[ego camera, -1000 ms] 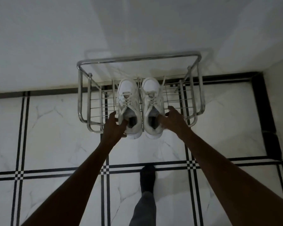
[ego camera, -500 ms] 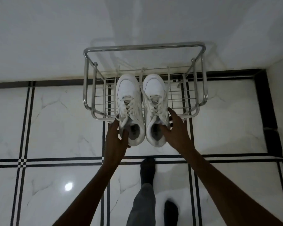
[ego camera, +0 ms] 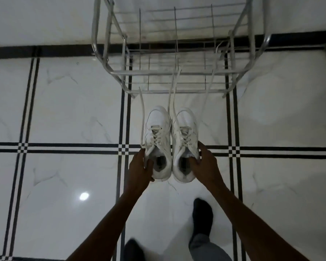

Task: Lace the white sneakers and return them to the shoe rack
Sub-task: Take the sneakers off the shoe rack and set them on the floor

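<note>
You have the two white sneakers side by side and touching along their inner edges, toes pointing away from you toward the shoe rack (ego camera: 177, 73), their long axes running straight out from your body. The left sneaker (ego camera: 157, 132) is pinched at its collar by your left hand (ego camera: 139, 169), thumb inside the opening and fingers wrapped round the outer side; the right sneaker (ego camera: 185, 134) is gripped the same way by your right hand (ego camera: 205, 164), fingers curled into the opening. Both shoes hang over the tiled floor (ego camera: 73, 110), clear of the rack and on your side of its front rail. Loose lace ends (ego camera: 142, 110) trail forward from the eyelets, and some reach across the rack's front bars. Each hand is already on its own shoe, so neither has to reach; whichever way you carry them, those trailing ends look likely to catch on the wire. Compared with half a second ago, the sneakers have come fully off the rack, where their toes were resting on the wire shelf, and you have stepped back, with your feet (ego camera: 202, 215) now further from it.
</note>
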Motion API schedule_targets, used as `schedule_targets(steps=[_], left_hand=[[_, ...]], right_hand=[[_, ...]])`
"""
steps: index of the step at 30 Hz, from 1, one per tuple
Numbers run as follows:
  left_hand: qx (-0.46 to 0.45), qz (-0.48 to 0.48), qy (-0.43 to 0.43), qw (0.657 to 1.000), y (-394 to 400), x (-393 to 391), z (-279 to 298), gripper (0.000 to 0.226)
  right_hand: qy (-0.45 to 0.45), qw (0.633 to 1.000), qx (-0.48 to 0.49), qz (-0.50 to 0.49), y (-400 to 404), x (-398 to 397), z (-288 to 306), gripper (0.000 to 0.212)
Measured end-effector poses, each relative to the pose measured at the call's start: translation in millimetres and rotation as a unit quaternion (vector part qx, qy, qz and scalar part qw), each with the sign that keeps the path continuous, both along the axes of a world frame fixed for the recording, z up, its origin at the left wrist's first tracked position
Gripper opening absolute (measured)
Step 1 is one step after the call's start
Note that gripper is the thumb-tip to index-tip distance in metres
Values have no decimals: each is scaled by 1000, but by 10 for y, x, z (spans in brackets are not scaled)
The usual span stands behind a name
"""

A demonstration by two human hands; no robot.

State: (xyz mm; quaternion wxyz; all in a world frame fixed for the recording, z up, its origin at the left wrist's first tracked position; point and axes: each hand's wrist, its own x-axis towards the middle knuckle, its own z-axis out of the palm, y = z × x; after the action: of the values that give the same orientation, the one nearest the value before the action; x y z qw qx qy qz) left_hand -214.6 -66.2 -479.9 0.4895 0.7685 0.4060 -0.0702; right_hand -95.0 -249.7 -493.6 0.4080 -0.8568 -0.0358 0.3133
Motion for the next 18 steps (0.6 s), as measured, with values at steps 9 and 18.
schedule_targets(steps=[9, 18], left_hand=[[-7, -8, 4, 1000, -67, -328, -2088, 47], [34, -6, -24, 999, -36, -646, -2408, 63]], right_hand=[[-11, 997, -77, 0, 30, -306, -1919, 46], [-228, 970, -83, -27, 126, -759, -1813, 38]])
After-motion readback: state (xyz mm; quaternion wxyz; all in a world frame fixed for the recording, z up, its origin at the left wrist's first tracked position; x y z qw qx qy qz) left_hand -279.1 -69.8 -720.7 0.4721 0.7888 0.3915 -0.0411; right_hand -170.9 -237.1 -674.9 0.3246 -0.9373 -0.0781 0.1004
